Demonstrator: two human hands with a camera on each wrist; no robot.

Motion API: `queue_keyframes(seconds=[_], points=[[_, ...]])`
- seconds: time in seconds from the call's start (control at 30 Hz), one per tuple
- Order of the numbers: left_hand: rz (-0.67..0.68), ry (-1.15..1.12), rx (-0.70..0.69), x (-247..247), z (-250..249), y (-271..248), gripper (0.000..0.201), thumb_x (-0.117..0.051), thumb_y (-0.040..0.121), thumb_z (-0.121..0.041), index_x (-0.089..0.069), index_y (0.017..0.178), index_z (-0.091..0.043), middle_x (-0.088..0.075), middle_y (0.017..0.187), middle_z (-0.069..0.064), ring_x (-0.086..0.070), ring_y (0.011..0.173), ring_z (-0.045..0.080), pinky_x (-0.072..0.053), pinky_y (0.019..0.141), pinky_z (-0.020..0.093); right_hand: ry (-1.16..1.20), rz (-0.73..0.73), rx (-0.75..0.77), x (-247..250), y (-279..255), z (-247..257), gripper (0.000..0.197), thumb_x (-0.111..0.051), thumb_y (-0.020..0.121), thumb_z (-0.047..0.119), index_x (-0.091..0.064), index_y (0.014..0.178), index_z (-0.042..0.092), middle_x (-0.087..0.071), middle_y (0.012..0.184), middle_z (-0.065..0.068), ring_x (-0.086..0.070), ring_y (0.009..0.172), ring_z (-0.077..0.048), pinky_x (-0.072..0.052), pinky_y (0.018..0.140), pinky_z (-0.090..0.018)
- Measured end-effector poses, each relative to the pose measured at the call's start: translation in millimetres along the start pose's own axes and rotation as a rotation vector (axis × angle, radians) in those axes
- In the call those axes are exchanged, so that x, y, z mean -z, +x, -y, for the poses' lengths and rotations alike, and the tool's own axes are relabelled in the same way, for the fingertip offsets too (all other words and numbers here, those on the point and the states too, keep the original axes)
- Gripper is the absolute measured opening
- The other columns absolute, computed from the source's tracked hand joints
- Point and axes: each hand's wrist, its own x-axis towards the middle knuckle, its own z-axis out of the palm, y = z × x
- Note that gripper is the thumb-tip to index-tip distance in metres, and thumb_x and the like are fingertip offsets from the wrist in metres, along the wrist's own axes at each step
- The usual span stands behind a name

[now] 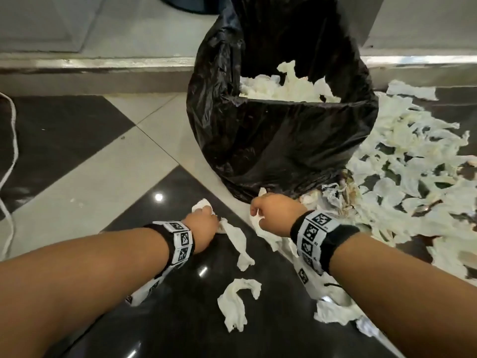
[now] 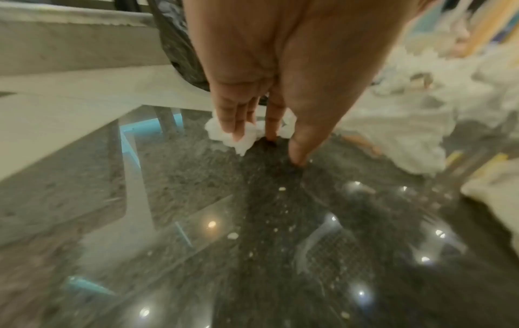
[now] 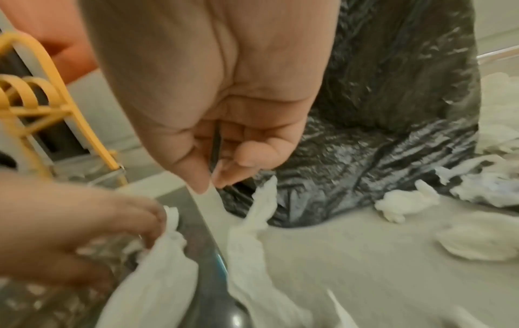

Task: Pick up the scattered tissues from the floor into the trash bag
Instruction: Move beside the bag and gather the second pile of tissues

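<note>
The black trash bag [image 1: 271,151] stands open on the tiled floor, with white tissues [image 1: 284,89] inside. My left hand [image 1: 206,213] is down on the dark tile in front of the bag. Its straight fingers [image 2: 230,124] press a small crumpled tissue [image 2: 241,142] [image 1: 200,204], while the thumb rests on the floor apart from it. A long tissue strip [image 1: 238,244] trails from under that hand. My right hand [image 1: 258,205] [image 3: 210,184] hovers at the bag's foot [image 3: 393,111] with fingers curled, thumb tip at the index tip, and nothing visible between them. Another tissue strip [image 3: 252,233] peaks up just beside those fingertips.
A thick spread of torn tissues [image 1: 413,164] covers the floor right of the bag. More loose tissues [image 1: 235,306] lie between my forearms. A white cable [image 1: 13,151] runs along the left. A raised step [image 1: 103,65] crosses behind the bag. A yellow rack [image 3: 42,106] stands nearby.
</note>
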Motion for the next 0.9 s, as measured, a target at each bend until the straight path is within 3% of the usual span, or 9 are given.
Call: queue_keyframes(seconds=[0.13,0.2,0.33,0.43,0.53,0.63,0.7,0.77,0.9], points=[[0.033,-0.073,-0.029,0.9,-11.5,-0.9,0.023,-0.052,0.085,-0.014,-0.057,0.108,-0.009,-0.05,0.117,0.015,-0.056,0.103,0.032,-0.048,0.089,0.039,-0.144,0.127,0.006,-40.6,10.6,-13.2,0.071,-0.068,0.077,0.014,-0.035,0.137,0.033,-0.026,0.145,-0.01,-0.046,0.12,-0.037,-0.046,0.096,-0.044],[0.021,-0.131,-0.055,-4.2,-20.4,-3.6,0.027,-0.051,0.086,-0.012,-0.049,0.113,-0.008,-0.051,0.117,0.016,-0.056,0.104,0.034,-0.047,0.091,0.041,-0.209,0.185,-0.002,-58.2,12.3,-15.4,0.071,-0.065,0.08,0.013,-0.032,0.139,0.033,-0.019,0.149,-0.01,-0.041,0.122,-0.038,-0.044,0.098,-0.046],[-0.09,-0.358,-0.133,-17.0,-27.5,-11.0,0.035,-0.046,0.087,-0.011,-0.041,0.121,-0.017,-0.044,0.115,0.012,-0.052,0.103,0.032,-0.045,0.092,0.041,-0.21,0.073,-0.049,-62.2,13.7,-11.7,0.039,-0.051,0.087,0.006,-0.045,0.126,0.01,-0.048,0.125,-0.019,-0.053,0.11,-0.037,-0.047,0.09,-0.042],[-0.087,-0.415,-0.173,-20.7,-26.2,-17.3,0.039,-0.043,0.093,-0.019,-0.046,0.128,-0.034,-0.043,0.119,0.008,-0.049,0.105,0.026,-0.042,0.096,0.037,-0.134,0.001,-0.11,-55.9,19.7,-16.7,0.041,-0.043,0.087,-0.001,-0.046,0.127,0.004,-0.053,0.121,-0.022,-0.056,0.109,-0.038,-0.048,0.093,-0.042],[-0.044,-0.27,-0.211,-21.6,-27.0,-22.2,0.025,-0.048,0.091,-0.014,-0.061,0.111,-0.02,-0.049,0.116,0.011,-0.052,0.104,0.031,-0.045,0.089,0.035,-0.036,-0.066,-0.172,-44.5,24.2,-18.4,0.034,-0.04,0.092,0.002,-0.05,0.124,0.001,-0.056,0.123,-0.021,-0.056,0.111,-0.036,-0.046,0.095,-0.038],[-0.082,-0.256,-0.281,-22.3,-34.9,-37.8,0.018,-0.051,0.085,-0.023,-0.062,0.09,-0.01,-0.052,0.101,0.009,-0.054,0.095,0.029,-0.047,0.079,0.037,0.057,-0.098,-0.2,-32.3,17.8,-15.0,0.037,-0.037,0.1,0.028,-0.057,0.111,-0.002,-0.06,0.114,-0.02,-0.055,0.108,-0.035,-0.04,0.084,-0.033],[-0.105,-0.117,-0.382,-28.2,-43.5,-49.5,0.035,-0.054,0.081,-0.046,-0.061,0.09,-0.012,-0.051,0.099,0.006,-0.051,0.095,0.024,-0.045,0.077,0.036,0.078,-0.152,-0.192,-32.0,13.4,-16.9,0.046,-0.036,0.098,0.041,-0.059,0.1,0.001,-0.063,0.104,-0.019,-0.057,0.102,-0.034,-0.037,0.076,-0.032],[-0.094,0.09,-0.497,-38.6,-52.7,-58.3,0.055,-0.052,0.078,-0.063,-0.06,0.1,-0.014,-0.05,0.106,0.005,-0.045,0.099,0.023,-0.04,0.081,0.036,0.042,-0.139,-0.18,-35.3,8.3,-17.1,0.049,-0.037,0.097,0.045,-0.06,0.099,0.001,-0.063,0.102,-0.018,-0.057,0.1,-0.033,-0.036,0.074,-0.031],[-0.008,0.186,-0.638,-61.0,-70.7,-58.9,0.081,-0.065,0.066,-0.067,-0.04,0.128,-0.02,-0.044,0.12,0.01,-0.041,0.108,0.028,-0.038,0.093,0.041,0.008,-0.12,-0.164,-37.1,0.8,-14.3,0.045,-0.044,0.094,0.046,-0.06,0.101,0.004,-0.062,0.106,-0.017,-0.057,0.101,-0.031,-0.034,0.074,-0.029]])
